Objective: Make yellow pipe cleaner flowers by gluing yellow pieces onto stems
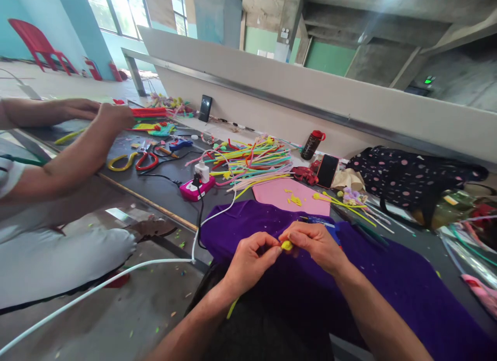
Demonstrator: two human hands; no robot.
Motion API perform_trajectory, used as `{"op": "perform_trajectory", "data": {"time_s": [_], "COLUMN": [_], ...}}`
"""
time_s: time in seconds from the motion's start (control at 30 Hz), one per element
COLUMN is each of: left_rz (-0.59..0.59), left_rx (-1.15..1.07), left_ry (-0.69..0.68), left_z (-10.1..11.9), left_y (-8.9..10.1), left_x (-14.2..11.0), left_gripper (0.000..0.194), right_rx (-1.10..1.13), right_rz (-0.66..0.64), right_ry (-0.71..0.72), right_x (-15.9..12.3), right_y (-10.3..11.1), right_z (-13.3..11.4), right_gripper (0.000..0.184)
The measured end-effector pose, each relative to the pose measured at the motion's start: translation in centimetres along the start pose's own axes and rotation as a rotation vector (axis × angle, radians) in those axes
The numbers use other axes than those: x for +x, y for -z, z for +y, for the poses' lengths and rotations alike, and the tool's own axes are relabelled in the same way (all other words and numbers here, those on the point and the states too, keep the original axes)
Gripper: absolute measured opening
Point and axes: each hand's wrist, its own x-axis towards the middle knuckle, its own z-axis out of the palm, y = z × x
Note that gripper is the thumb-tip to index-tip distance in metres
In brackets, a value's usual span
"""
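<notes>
Both my hands meet over a purple cloth (392, 278) in front of me. My left hand (250, 260) and my right hand (312, 244) are closed, pinching a small yellow piece (286, 245) between their fingertips. A thin yellow-green stem (232, 308) hangs down below my left wrist. Just beyond my hands lies a pink sheet (287, 195) with yellow scraps on it, and behind that a heap of coloured pipe cleaners (252, 162).
Another person sits at the left, their arms (77, 144) stretched over the dark table. A pink power strip (196, 187) with white cable, scissors (134, 161), a dark bottle (312, 144), a phone (328, 170) and a spotted bag (407, 177) lie around.
</notes>
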Motion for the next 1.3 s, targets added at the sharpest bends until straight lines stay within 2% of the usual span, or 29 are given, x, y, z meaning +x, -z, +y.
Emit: {"op": "perform_trajectory", "data": {"time_s": [0.1,0.17,0.27,0.37,0.6,0.83,1.1,1.3], "left_rz": [-0.040,-0.084,-0.149,-0.217,-0.329,-0.408,-0.326,-0.302], "left_rx": [-0.270,-0.479,-0.676,-0.743,-0.799,-0.800,-0.594,-0.491], "left_ry": [0.145,0.257,0.356,0.392,0.429,0.428,0.419,0.365], "left_z": [-0.2,-0.4,-0.6,-0.6,-0.9,-1.7,-1.5,-1.7], "left_y": [0.3,0.5,0.8,0.9,0.4,-0.2,-0.2,-0.3], "left_x": [0.2,0.4,0.7,0.8,0.7,0.7,0.8,0.8], "left_gripper": [0.016,0.020,0.023,0.023,0.023,0.021,0.038,0.021], "right_rx": [-0.005,0.020,0.048,0.057,0.191,0.162,0.213,0.222], "right_rz": [0.103,0.131,0.095,0.059,-0.062,-0.088,0.019,0.022], "right_ry": [0.040,0.026,-0.036,-0.076,-0.082,-0.092,-0.106,-0.114], "right_x": [-0.1,-0.2,-0.1,0.2,0.6,0.4,0.7,1.0], "right_y": [0.1,0.1,-0.3,-0.9,-1.0,-0.9,0.1,0.3], "right_z": [-0.1,0.0,0.2,0.4,0.1,0.5,1.8,2.4], "right_gripper": [0.036,0.035,0.029,0.025,0.039,0.025,0.016,0.014]}}
